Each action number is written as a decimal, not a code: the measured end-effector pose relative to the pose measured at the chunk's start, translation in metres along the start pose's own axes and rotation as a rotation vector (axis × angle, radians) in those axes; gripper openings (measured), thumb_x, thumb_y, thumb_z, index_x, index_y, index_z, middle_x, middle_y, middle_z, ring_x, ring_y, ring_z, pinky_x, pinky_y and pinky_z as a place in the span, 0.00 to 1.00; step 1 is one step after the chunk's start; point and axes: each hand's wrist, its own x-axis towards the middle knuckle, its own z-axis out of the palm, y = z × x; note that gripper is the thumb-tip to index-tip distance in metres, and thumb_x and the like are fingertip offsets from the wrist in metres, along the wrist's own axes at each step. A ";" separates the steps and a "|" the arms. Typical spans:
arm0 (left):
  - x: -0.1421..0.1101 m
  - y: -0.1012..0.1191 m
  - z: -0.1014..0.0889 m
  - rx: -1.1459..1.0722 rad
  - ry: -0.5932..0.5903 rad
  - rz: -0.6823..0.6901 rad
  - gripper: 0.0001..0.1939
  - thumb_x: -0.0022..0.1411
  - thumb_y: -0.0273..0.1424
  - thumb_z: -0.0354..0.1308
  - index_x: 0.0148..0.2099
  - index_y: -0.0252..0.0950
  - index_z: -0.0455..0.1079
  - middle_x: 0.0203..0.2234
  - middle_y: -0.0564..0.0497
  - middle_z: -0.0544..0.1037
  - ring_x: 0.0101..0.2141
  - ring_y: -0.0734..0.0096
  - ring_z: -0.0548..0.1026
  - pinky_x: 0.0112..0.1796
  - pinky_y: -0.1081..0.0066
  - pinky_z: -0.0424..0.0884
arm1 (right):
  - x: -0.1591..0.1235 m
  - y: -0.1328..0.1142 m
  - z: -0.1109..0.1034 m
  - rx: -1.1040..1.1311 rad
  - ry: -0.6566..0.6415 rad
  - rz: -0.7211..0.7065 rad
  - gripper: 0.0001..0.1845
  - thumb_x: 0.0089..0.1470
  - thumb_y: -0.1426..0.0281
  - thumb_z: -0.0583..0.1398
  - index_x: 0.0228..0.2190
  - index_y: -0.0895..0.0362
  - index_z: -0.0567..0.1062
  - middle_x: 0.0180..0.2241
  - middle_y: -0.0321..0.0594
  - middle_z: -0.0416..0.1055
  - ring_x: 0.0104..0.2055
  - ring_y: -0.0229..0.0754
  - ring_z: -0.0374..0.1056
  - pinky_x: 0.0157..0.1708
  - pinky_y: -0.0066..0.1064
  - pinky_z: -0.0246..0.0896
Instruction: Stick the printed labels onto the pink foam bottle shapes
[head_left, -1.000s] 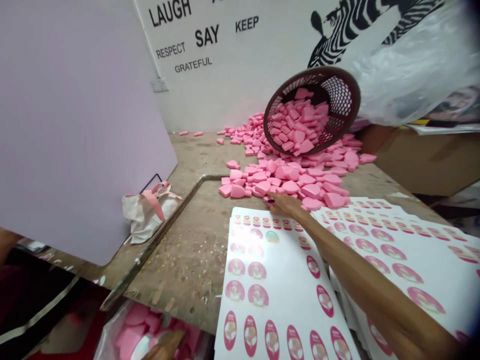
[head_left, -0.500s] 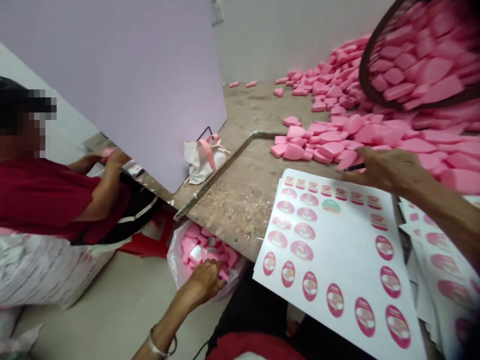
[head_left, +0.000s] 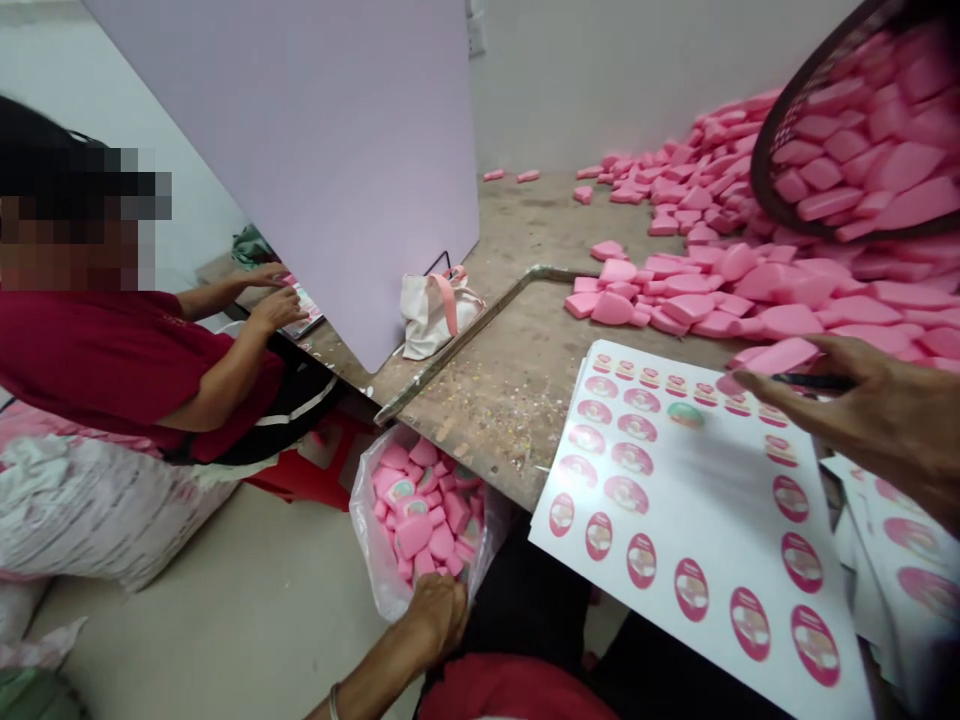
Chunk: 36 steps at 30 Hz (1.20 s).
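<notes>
Two hands of the wearer, clock read from mid-view, 12 at top. Right hand [head_left: 885, 405] at 3 o'clock: closed on a pink block [head_left: 786, 354], thumb and fingers pinching it. Thin black tool [head_left: 814, 381] in the same hand, running below the block; type unclear. Block is over the sheet's far edge, pile just beyond.

Left hand [head_left: 436, 612] at 6 o'clock: fingers curled, at the near edge of the plastic bag [head_left: 365, 520]. Whether it grips anything, cannot tell. Bag is below the tabletop edge, full of loose pink pieces [head_left: 412, 535], some with green-and-white stickers on.

Sheet [head_left: 720, 530] at 4 o'clock on the tabletop [head_left: 517, 390], one corner out past the edge. Pink oval and arched stickers round its sides, one green sticker [head_left: 686, 415] near its 12 o'clock side, middle bare white. More sheets [head_left: 911, 580] at its 3 o'clock side, overlapping.

Pile [head_left: 750, 280] of pink blocks between 2 and 3 o'clock. Brown basket [head_left: 766, 140] at 2 o'clock, tipped on its side, blocks inside it.

Small tote [head_left: 426, 318] just off centre toward 10, beside a bent strip [head_left: 465, 335]. Big pale board [head_left: 337, 150] at 11 o'clock, standing on the tabletop. Co-worker [head_left: 120, 365] at 9 o'clock, red top, both forearms forward behind the board's edge. White sack [head_left: 90, 515] at 8 o'clock, on the floor [head_left: 247, 590].
</notes>
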 end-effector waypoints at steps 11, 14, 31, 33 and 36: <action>0.049 0.152 -0.088 -0.782 0.003 0.032 0.25 0.66 0.48 0.43 0.40 0.33 0.72 0.34 0.43 0.77 0.34 0.65 0.75 0.38 0.69 0.67 | -0.075 -0.080 -0.012 0.211 0.167 -0.629 0.29 0.54 0.64 0.60 0.55 0.60 0.62 0.22 0.37 0.68 0.25 0.43 0.64 0.29 0.36 0.60; 0.069 0.193 -0.088 -1.289 -0.329 0.027 0.31 0.65 0.52 0.42 0.48 0.30 0.70 0.37 0.41 0.77 0.38 0.63 0.76 0.40 0.67 0.69 | -0.096 -0.108 -0.018 0.238 0.044 -0.885 0.28 0.54 0.71 0.56 0.56 0.65 0.60 0.23 0.38 0.70 0.25 0.42 0.63 0.28 0.36 0.58; 0.124 0.222 -0.084 -1.580 -0.524 -0.162 0.22 0.65 0.37 0.52 0.53 0.25 0.65 0.37 0.39 0.76 0.32 0.66 0.77 0.36 0.61 0.76 | -0.081 -0.050 0.001 0.696 -0.124 0.166 0.13 0.62 0.61 0.50 0.29 0.53 0.68 0.30 0.37 0.71 0.33 0.41 0.66 0.35 0.34 0.60; 0.137 0.224 -0.086 -1.594 -0.468 -0.162 0.19 0.64 0.30 0.53 0.54 0.23 0.63 0.37 0.39 0.76 0.34 0.66 0.77 0.41 0.60 0.75 | -0.072 -0.035 0.016 0.613 -0.134 0.210 0.15 0.60 0.59 0.52 0.27 0.53 0.68 0.28 0.36 0.70 0.32 0.41 0.65 0.34 0.34 0.59; 0.152 0.227 -0.083 -1.549 -0.430 -0.122 0.17 0.63 0.26 0.53 0.53 0.24 0.63 0.41 0.36 0.76 0.38 0.62 0.78 0.43 0.60 0.74 | -0.065 -0.019 0.032 0.494 -0.169 0.230 0.15 0.59 0.57 0.52 0.26 0.52 0.67 0.25 0.35 0.69 0.30 0.42 0.63 0.33 0.33 0.57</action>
